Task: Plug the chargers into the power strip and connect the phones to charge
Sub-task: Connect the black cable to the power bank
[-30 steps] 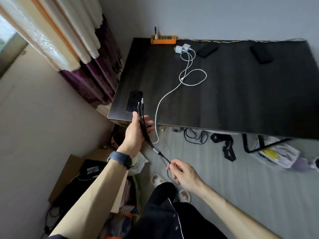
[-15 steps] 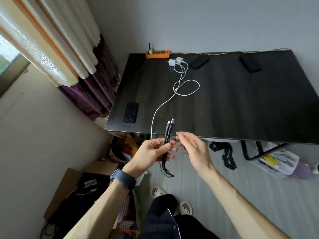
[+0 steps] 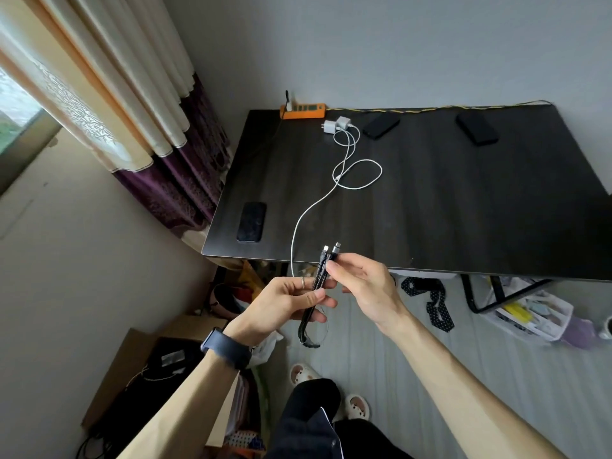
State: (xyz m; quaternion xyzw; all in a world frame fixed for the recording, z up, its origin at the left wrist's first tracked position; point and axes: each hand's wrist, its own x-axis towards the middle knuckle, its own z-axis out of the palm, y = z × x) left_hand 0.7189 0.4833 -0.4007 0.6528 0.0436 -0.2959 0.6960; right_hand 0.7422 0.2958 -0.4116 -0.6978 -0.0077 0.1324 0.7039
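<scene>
Black braided cable [image 3: 318,286]: folded into a short bundle and held in the air just before the table's near edge, with two metal plugs [image 3: 331,247] standing up side by side.
Left hand [image 3: 284,304]: curled round the middle of the bundle, thumb pressed across it.
Right hand [image 3: 367,286]: thumb and forefinger pinch the bundle just below the plugs, the other fingers loosely bent.
Handling: light and floppy, I'd say. The braid should grip well, but the folds may spring apart. Better taken by the hard plug shells than by the cord.
White chargers [image 3: 334,124]: lying unplugged just beside the orange power strip [image 3: 303,111]. Their white cable [image 3: 357,175] trails off the near edge.
Phones: front-left phone [image 3: 251,221], back-middle phone [image 3: 381,124], back-right phone [image 3: 477,128], all well apart.
Room: bare dark tabletop [image 3: 463,210] between them, the wall tight behind the strip, and a curtain [image 3: 185,167] close on the left.
</scene>
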